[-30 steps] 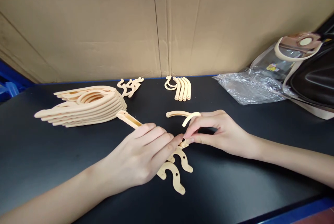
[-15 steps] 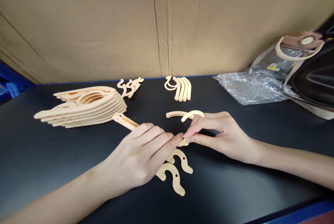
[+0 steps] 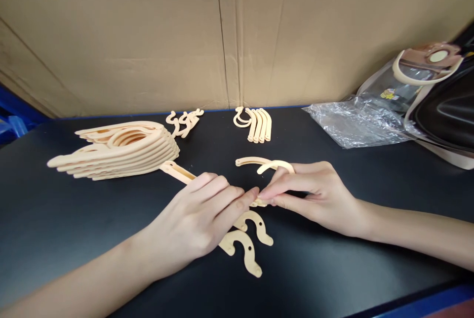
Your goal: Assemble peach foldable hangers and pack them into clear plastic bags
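My left hand (image 3: 200, 219) is closed around a cream plastic hanger arm (image 3: 177, 173), whose far end sticks out to the upper left. Pinched in my right hand (image 3: 314, 194) is a curved cream hanger hook (image 3: 279, 164), arching above the fingers. The fingertips of both hands meet over the small joint end of the pieces (image 3: 259, 203), mostly covered by fingers. Just beyond my right hand lies another hanger arm (image 3: 247, 161), partly behind the hook. Flat S-shaped pieces with small holes (image 3: 252, 260) lie on the table below my left hand, partly under it.
A stack of cream hangers (image 3: 148, 152) stands at the left. Several S-shaped pieces (image 3: 185, 123) and a row of hanger arms (image 3: 261, 125) lie near the cardboard wall (image 3: 148, 36). Clear plastic wrap (image 3: 351, 123), a transparent bottle (image 3: 411, 78) and a black bag (image 3: 448, 110) are at right.
My right hand has shifted very slightly, and a little more of the hook's right end shows. Both hands keep their grip, fingertips still together.
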Tool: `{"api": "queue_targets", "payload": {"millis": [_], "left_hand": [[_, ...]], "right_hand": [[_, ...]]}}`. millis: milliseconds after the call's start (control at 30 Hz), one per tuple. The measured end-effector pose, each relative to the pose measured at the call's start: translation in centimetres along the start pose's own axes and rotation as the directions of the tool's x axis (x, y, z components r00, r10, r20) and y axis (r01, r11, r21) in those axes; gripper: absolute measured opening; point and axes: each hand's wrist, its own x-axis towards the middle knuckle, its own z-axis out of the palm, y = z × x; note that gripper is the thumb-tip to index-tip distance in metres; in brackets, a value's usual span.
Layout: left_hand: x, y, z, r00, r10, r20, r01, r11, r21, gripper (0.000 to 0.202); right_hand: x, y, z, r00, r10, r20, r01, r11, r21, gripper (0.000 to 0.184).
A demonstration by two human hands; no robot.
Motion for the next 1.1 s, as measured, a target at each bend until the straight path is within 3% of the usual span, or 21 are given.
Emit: {"api": "queue_targets", "payload": {"millis": [233, 600, 1100], "left_hand": [[-0.09, -0.16, -0.09, 0.999, -0.015, 0.052, 0.016, 1.0, -0.021, 0.027], [0.08, 0.07, -0.14, 1.0, -0.029, 0.002, 0.029, 0.998, -0.052, 0.025], [-0.06, -0.05, -0.09, 0.999, -0.026, 0.038, 0.029, 0.996, -0.084, 0.022]], "right_hand": [[0.05, 0.03, 0.04, 1.0, 0.0, 0.005, -0.001, 1.0, 0.03, 0.01], [0.13, 0.65, 0.12, 0.981, 0.19, 0.044, -0.194, 0.938, 0.287, 0.009], [-0.16, 0.42, 0.28, 0.989, 0.141, 0.036, -0.145, 0.961, 0.236, 0.011]]}}
